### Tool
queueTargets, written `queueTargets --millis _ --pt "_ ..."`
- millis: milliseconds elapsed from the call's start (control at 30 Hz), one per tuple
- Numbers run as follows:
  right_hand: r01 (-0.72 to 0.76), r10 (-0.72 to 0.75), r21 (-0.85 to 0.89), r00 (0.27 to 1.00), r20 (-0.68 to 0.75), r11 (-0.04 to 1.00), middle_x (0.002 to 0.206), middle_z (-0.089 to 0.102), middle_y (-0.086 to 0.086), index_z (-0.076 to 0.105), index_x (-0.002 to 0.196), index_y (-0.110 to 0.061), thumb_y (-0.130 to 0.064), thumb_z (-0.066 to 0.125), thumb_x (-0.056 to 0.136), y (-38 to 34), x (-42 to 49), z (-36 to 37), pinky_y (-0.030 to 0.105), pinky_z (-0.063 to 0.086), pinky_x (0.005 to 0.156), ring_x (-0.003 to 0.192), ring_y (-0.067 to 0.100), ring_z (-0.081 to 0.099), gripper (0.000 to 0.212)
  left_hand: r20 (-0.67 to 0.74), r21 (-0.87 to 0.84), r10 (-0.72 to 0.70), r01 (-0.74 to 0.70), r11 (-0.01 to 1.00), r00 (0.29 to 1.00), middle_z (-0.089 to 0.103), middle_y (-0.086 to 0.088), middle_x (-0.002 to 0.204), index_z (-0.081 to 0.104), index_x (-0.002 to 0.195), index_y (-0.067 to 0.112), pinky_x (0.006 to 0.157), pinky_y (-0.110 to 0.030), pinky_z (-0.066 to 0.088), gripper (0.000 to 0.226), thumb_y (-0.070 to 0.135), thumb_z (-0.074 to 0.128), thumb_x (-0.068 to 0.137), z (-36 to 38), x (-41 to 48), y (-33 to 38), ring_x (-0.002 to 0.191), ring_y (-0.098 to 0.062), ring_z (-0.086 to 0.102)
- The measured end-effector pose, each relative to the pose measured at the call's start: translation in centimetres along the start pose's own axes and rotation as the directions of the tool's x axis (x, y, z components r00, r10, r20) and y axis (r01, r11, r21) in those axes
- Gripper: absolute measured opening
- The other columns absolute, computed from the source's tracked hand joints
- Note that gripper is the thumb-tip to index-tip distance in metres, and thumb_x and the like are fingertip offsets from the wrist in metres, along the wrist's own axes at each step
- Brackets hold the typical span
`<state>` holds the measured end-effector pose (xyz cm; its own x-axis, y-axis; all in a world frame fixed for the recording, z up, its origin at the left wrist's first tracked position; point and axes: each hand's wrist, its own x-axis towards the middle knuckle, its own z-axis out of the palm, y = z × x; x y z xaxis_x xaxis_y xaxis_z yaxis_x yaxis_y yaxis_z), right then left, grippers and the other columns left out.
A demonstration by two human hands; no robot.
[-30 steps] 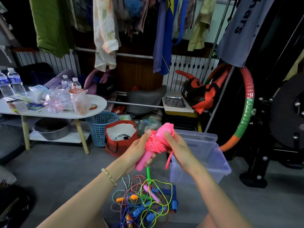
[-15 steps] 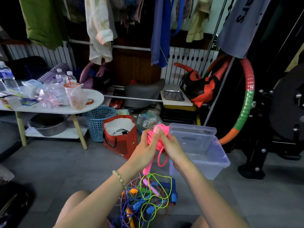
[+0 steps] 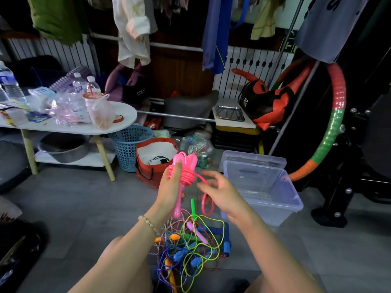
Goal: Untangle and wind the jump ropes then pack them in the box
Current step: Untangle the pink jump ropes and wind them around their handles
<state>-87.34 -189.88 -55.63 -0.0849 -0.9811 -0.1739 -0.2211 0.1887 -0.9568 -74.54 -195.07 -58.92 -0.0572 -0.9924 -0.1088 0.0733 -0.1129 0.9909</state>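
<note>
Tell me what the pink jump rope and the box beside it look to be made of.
The pink jump rope looks like smooth, glossy plastic, the cord probably soft vinyl: it catches highlights and sits in tight, springy coils. The box looks like hard, clear plastic with a faint blue tint: its far wall and the floor show through its sides.

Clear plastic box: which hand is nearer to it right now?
Right. The right hand is just beside the clear plastic box's left wall; the left hand is farther left, gripping the wound pink jump rope.
</note>
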Motion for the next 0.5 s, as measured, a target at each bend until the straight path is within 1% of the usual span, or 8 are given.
queueTargets --millis 133,200,267,333,400,433,467,500 --pt "0.061 -0.060 -0.055 0.998 0.015 0.997 0.081 0.065 0.001 0.053 0.113 -0.012 -0.008 0.058 0.091 -0.1 -0.2 -1.1 0.020 0.044 0.049 0.050 0.009 0.059 0.023 -0.026 0.082 0.070 -0.068 0.994 0.997 0.043 -0.006 0.057 0.049 0.076 0.017 0.040 -0.021 0.031 0.044 0.057 0.040 0.093 -1.2 0.3 0.0 0.042 -0.016 0.037" --pt "0.122 -0.122 0.010 0.992 0.033 0.992 0.078 0.067 0.004 0.058 0.100 -0.013 -0.004 0.060 0.089 -0.6 -0.5 -1.3 0.021 0.048 0.053 0.052 0.011 0.060 0.014 -0.022 0.106 0.065 -0.062 0.992 0.998 0.045 -0.004 0.058 0.051 0.082 0.013 0.040 -0.023 0.033 0.049 0.060 0.043 0.091 -1.5 0.2 -0.2 0.045 -0.016 0.038" --pt "0.179 -0.185 0.086 0.980 0.072 0.980 0.081 0.070 0.005 0.065 0.093 -0.013 -0.005 0.061 0.088 -1.5 -1.0 -1.2 0.021 0.052 0.061 0.064 0.012 0.066 0.010 0.020 0.144 0.071 -0.073 0.987 0.997 0.049 -0.003 0.061 0.054 0.092 0.005 0.041 -0.025 0.035 0.066 0.070 0.046 0.083 -1.5 -0.1 -0.3 0.048 -0.015 0.041" --pt "0.217 -0.233 0.113 0.961 0.152 0.970 0.089 0.072 0.006 0.067 0.095 -0.012 -0.008 0.066 0.084 -2.3 -1.3 -1.1 0.019 0.053 0.070 0.079 0.011 0.068 0.012 0.063 0.201 0.059 -0.070 0.977 0.996 0.051 0.002 0.060 0.056 0.094 0.008 0.042 -0.026 0.036 0.074 0.079 0.046 0.075 -1.2 -0.6 -0.6 0.047 -0.012 0.043" --pt "0.253 -0.258 0.051 0.938 0.230 0.966 0.089 0.071 0.002 0.064 0.097 -0.012 -0.003 0.074 0.076 -2.9 -1.4 -1.1 0.017 0.052 0.072 0.082 0.008 0.068 0.025 0.103 0.247 0.053 -0.077 0.966 0.993 0.053 0.009 0.055 0.054 0.089 0.016 0.046 -0.028 0.037 0.070 0.081 0.041 0.068 -1.0 -1.1 -0.4 0.041 -0.007 0.043" --pt "0.269 -0.261 0.001 0.934 0.245 0.963 0.085 0.071 0.000 0.063 0.095 -0.014 -0.003 0.076 0.074 -3.2 -1.3 -1.1 0.017 0.051 0.067 0.079 0.008 0.068 0.027 0.125 0.279 0.051 -0.085 0.957 0.991 0.060 0.007 0.060 0.055 0.092 0.017 0.051 -0.033 0.041 0.074 0.084 0.038 0.065 -0.9 -1.3 -0.3 0.045 -0.007 0.051" --pt "0.290 -0.268 -0.061 0.933 0.240 0.955 0.080 0.070 -0.002 0.062 0.090 -0.016 -0.006 0.076 0.074 -3.6 -1.4 -1.2 0.016 0.050 0.059 0.074 0.008 0.067 0.024 0.135 0.319 0.042 -0.084 0.944 0.990 0.069 -0.001 0.077 0.056 0.103 0.017 0.062 -0.041 0.048 0.085 0.089 0.034 0.064 -0.9 -1.5 -0.3 0.061 -0.015 0.064" --pt "0.309 -0.278 -0.113 0.934 0.224 0.944 0.074 0.070 -0.002 0.061 0.086 -0.017 -0.010 0.075 0.076 -3.9 -1.3 -1.4 0.016 0.047 0.052 0.068 0.009 0.067 0.018 0.136 0.352 0.038 -0.084 0.932 0.990 0.070 -0.011 0.098 0.053 0.118 0.017 0.076 -0.050 0.051 0.098 0.094 0.030 0.062 -0.9 -1.4 -0.4 0.086 -0.028 0.068"
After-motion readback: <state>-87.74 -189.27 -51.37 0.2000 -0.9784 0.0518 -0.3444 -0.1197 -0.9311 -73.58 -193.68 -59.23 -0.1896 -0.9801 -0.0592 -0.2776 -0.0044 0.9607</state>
